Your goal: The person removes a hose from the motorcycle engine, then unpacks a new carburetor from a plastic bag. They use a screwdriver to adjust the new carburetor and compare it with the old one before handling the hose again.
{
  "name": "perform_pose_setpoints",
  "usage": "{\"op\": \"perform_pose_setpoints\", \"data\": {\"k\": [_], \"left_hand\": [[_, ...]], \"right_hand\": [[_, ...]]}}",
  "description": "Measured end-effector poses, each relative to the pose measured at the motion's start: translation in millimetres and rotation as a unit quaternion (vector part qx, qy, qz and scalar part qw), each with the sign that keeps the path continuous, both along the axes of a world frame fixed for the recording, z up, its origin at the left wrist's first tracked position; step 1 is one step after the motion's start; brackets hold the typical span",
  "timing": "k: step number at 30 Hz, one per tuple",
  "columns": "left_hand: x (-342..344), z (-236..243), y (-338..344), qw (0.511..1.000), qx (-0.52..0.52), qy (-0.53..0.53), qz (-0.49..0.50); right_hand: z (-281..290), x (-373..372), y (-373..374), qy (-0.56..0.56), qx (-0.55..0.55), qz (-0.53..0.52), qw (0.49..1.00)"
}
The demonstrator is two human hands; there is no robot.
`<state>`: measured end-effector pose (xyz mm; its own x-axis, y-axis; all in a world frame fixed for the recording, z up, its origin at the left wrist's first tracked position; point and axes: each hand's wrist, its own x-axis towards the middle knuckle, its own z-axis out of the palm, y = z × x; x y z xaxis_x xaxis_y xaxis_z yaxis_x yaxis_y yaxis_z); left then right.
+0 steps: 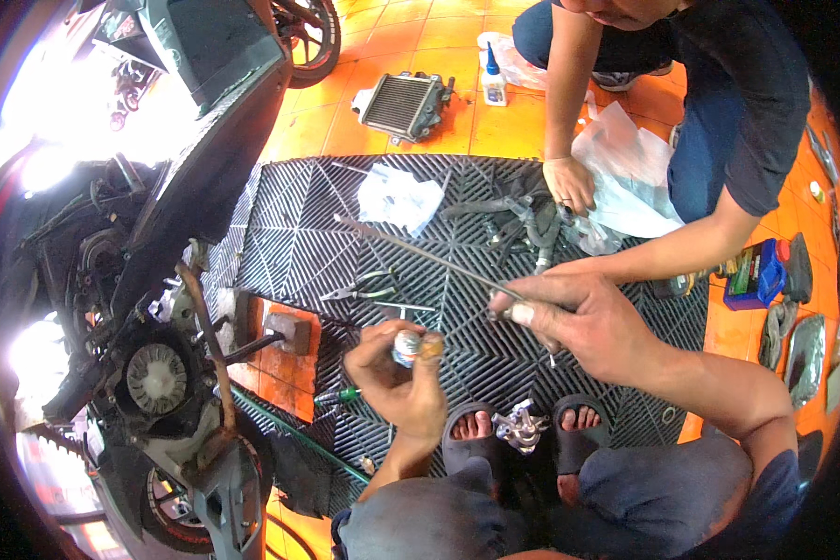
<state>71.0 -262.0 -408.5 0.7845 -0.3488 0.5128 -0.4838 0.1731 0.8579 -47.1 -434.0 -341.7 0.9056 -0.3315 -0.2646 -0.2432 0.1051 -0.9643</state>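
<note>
Rod (439, 262) in our right fingers (551, 291), four o'clock; left fingers (369, 351) pinch small container (405, 347), six o'clock; preparation, we'd guess; next needs steadiness.

Strong white light is flooding in from the left of the frame, washing out the background behind the motorbike (196, 177) while its lower parts are sinking into shadow. The orange tiles (383, 42) at the top are glowing brightly, the small bottle (405, 349) in the left hand (399, 387) is looking slightly blurred, and the fisheye lens is bending straight edges toward a black rim.
</note>
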Motion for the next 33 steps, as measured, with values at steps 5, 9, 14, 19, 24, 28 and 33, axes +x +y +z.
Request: {"op": "perform_pose_setpoints", "data": {"k": [5,9,14,19,24,28,33], "left_hand": [[0,-4,-1,0.996,0.009,-0.04,-0.078],[1,-13,5,0.991,0.041,-0.034,-0.126],[-5,-15,6,0.983,0.085,-0.023,-0.164],[-2,-14,8,0.971,0.146,-0.1,-0.159],[-1,-11,5,0.962,0.171,-0.157,-0.145],[-2,-11,3,0.961,0.168,-0.173,-0.134],[-1,-4,3,0.944,0.194,-0.228,-0.136]], "right_hand": [[-5,-4,-4,-0.03,-0.07,0.048,0.996],[6,3,0,-0.059,-0.16,0.083,0.982],[2,4,-1,-0.08,-0.179,0.076,0.978],[0,2,-3,-0.041,-0.155,0.082,0.984],[-15,3,-7,-0.036,-0.079,0.076,0.993],[-14,5,-13,0.049,0.056,0.106,0.992],[-16,5,-15,0.064,0.069,0.099,0.991]]}}
